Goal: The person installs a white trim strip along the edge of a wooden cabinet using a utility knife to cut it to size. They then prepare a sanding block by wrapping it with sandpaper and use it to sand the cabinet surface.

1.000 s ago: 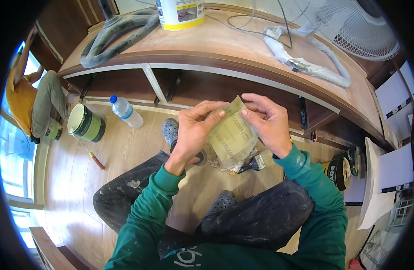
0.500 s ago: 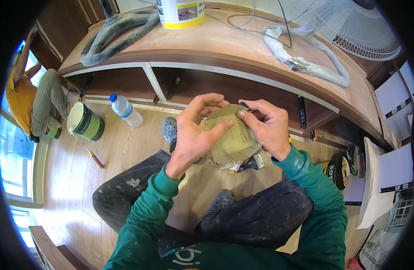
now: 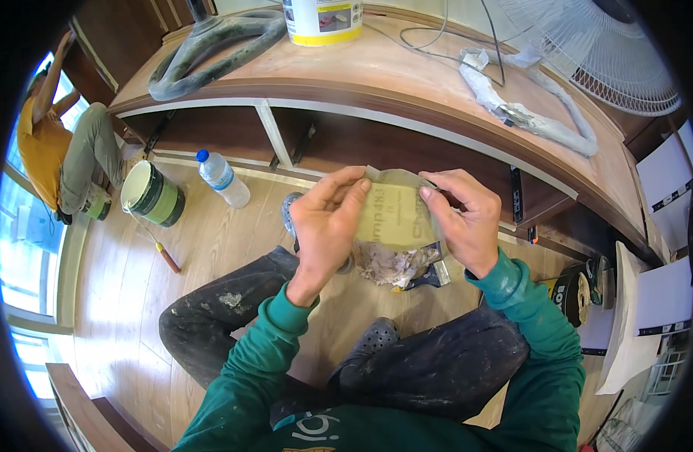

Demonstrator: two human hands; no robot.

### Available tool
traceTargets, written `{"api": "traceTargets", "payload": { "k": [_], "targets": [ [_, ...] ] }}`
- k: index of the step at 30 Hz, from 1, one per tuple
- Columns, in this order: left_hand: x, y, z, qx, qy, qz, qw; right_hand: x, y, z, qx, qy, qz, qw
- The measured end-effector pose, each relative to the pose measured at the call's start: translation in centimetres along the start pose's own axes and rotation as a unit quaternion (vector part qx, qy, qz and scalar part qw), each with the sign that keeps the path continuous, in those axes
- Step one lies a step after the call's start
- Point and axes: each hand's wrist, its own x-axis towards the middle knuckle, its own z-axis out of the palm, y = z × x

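Between my two hands a sheet of sandpaper (image 3: 394, 215) is stretched, its yellowish printed back turned up toward me. My left hand (image 3: 328, 215) pinches the left edge between thumb and fingers. At the upper right corner, my right hand (image 3: 467, 215) grips the sheet the same way, thumb on top. The sheet's grit side is hidden. Just beyond its lower edge, on the floor, lies a heap of pale crumpled scraps (image 3: 388, 265). A dark item with a yellow part (image 3: 429, 279), whose kind I cannot make out, lies against the heap.
A long wooden cabinet (image 3: 407, 113) runs ahead, bearing a tub (image 3: 324, 26), a dusty hose (image 3: 211, 56) and a fan (image 3: 599, 56). On the floor at left stand a water bottle (image 3: 224, 181) and a green bucket (image 3: 157, 197). A person (image 3: 56, 143) sits at far left.
The sandpaper has been turned and drawn out flatter between my hands, which are now farther apart. More of the scraps shows beneath it. The whole view has shifted slightly.
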Motion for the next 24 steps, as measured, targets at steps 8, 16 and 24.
{"api": "traceTargets", "payload": {
  "k": [8,16,24],
  "targets": [
    [0.7,0.9,-0.5,-0.126,-0.049,-0.06,0.989,0.4,-1.3,0.0,0.183,-0.05,0.149,0.97],
    [0.6,1.8,0.5,-0.094,-0.084,-0.099,0.987,0.5,-0.2,-0.5,0.138,-0.148,0.118,0.972],
    [0.9,2.1,0.7,0.062,-0.144,0.091,0.983,0.3,0.0,-0.6,0.124,-0.118,0.071,0.983]
  ]
}}
